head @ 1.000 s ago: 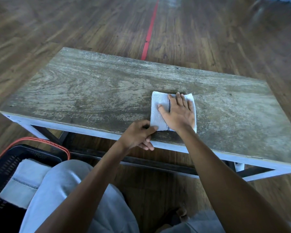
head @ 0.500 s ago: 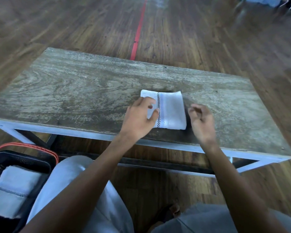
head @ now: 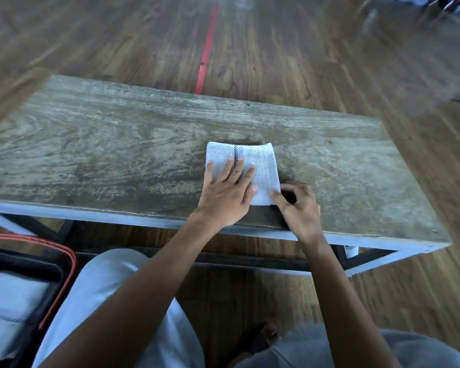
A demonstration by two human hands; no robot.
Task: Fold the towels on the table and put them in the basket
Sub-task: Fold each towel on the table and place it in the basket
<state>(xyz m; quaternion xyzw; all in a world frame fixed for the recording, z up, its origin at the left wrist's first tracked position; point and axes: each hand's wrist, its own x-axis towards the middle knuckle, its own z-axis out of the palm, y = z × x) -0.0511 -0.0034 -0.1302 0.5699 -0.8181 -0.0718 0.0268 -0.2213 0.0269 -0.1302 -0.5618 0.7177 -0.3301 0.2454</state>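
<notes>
Your left hand [head: 226, 195] now flattens the towel [head: 263, 160], fingers spread. Your right hand [head: 300, 208] has come in, fingers pinching its near-right corner; lifting seems next.

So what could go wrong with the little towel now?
The folded towel lies near the table's front edge, so a tug might slide it off onto the floor. The right hand seems to pinch just one corner while the left hand presses flat; lifted that way, the fold may fall open. The basket sits low on the left with a stored towel inside, so a careless drop could land crooked.
</notes>
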